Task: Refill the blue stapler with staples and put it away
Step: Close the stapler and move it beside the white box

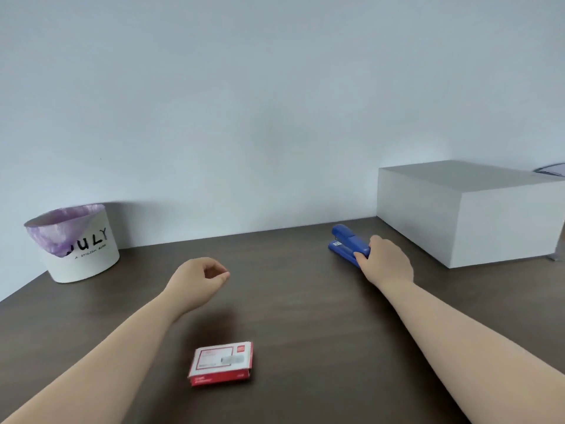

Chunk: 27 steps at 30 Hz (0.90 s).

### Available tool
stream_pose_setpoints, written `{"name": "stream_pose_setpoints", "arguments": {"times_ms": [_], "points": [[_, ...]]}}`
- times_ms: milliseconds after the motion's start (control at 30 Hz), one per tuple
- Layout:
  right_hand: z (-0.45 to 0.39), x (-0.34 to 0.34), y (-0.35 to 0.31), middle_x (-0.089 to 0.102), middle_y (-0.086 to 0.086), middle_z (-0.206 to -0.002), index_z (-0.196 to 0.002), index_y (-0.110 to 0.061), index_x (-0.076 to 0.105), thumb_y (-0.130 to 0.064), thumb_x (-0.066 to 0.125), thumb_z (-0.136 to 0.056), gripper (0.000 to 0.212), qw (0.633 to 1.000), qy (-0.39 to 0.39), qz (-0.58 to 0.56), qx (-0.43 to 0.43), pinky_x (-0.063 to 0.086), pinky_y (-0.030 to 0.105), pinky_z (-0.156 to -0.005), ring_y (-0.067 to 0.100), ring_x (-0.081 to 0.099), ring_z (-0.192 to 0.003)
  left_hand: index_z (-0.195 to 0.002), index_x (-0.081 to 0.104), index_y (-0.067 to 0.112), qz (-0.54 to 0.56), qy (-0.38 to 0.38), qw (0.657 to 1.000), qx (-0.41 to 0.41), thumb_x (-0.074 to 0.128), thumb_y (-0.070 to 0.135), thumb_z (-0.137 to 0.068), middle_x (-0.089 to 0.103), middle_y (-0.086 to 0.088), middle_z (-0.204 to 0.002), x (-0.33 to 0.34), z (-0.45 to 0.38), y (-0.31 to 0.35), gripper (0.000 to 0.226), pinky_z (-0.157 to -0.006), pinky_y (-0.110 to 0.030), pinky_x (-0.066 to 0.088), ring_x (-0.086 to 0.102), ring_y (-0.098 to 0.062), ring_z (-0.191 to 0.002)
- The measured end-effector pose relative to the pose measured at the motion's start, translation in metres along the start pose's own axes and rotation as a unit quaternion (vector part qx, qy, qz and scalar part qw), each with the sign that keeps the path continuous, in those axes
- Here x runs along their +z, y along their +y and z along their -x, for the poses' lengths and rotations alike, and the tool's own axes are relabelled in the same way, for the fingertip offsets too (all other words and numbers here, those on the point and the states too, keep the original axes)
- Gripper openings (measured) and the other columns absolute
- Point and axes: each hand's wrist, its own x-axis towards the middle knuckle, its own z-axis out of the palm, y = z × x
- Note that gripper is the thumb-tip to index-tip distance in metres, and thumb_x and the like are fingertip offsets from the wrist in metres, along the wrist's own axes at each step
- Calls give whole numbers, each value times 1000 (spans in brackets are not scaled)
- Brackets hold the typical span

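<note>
The blue stapler [347, 241] lies on the dark wooden desk [305, 301] at the back right, its nose pointing away to the left. My right hand [386, 261] is wrapped around its near end, thumb under and fingers over it. My left hand [198, 278] hovers above the middle of the desk, fingers loosely curled with nothing in them. A red and white box of staples [220, 362] lies flat and shut near the front, below my left hand.
A white bin [82, 252] with a purple liner and dark lettering stands at the back left by the wall. A large white box [470, 212] sits at the back right, just behind the stapler.
</note>
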Motion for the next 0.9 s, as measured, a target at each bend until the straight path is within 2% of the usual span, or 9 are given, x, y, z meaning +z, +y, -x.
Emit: {"name": "stream_pose_setpoints", "arguments": {"times_ms": [100,200,267,400,533,633,767,900], "points": [[-21,-1,19,57,14,-102,-98,-7,52,-32,54,-87,27,999,24,0,37,42,34,-64,33,54,-93,-84,69,18,-12,-16,1000,22,61,27,-82,69,4,-87,30,-30,33,13,-77,-27,44,62,-15,-87],[-37,0,31,54,10,-89,-101,-5,51,-31,53,-88,29,998,24,-7,60,40,33,-62,29,48,-78,-85,68,21,-29,-41,998,41,58,30,-82,69,5,-92,65,-59,65,15,-80,-30,47,61,-16,-92],[-48,2,37,51,7,-84,-102,-5,51,-31,52,-89,29,998,23,-3,61,40,32,-61,27,48,-75,-85,67,22,-34,-50,997,51,56,31,-82,69,4,-95,87,-76,86,15,-84,-33,50,61,-17,-94],[-72,5,48,51,6,-83,-104,-6,51,-28,50,-89,27,998,16,4,68,43,33,-62,28,49,-74,-81,66,19,-47,-54,995,62,54,30,-83,70,-2,-95,127,-98,120,16,-83,-35,52,62,-22,-93],[-99,10,56,53,9,-86,-107,-5,52,-21,52,-86,26,995,22,-15,94,41,32,-61,30,49,-74,-85,64,16,-56,-66,994,65,54,31,-84,70,-5,-100,166,-111,138,18,-83,-34,50,61,-24,-96],[-110,19,59,63,16,-100,-109,-3,48,-18,51,-88,25,993,42,-32,102,42,35,-62,33,54,-79,-91,62,17,-52,-77,993,68,54,32,-84,67,-4,-104,189,-118,146,19,-83,-34,48,59,-24,-99],[-112,24,60,62,22,-107,-116,-3,39,-14,51,-89,32,991,83,-81,61,45,41,-69,42,59,-94,-92,61,16,-38,-54,996,65,51,32,-85,66,-3,-105,207,-119,150,19,-80,-33,46,58,-25,-100],[-109,26,59,62,19,-115,-117,-5,45,-18,47,-91,29,998,38,-48,4,46,39,-76,39,57,-104,-89,60,18,-28,-28,998,58,51,33,-85,66,0,-100,215,-117,147,18,-74,-30,43,59,-23,-95]]}}
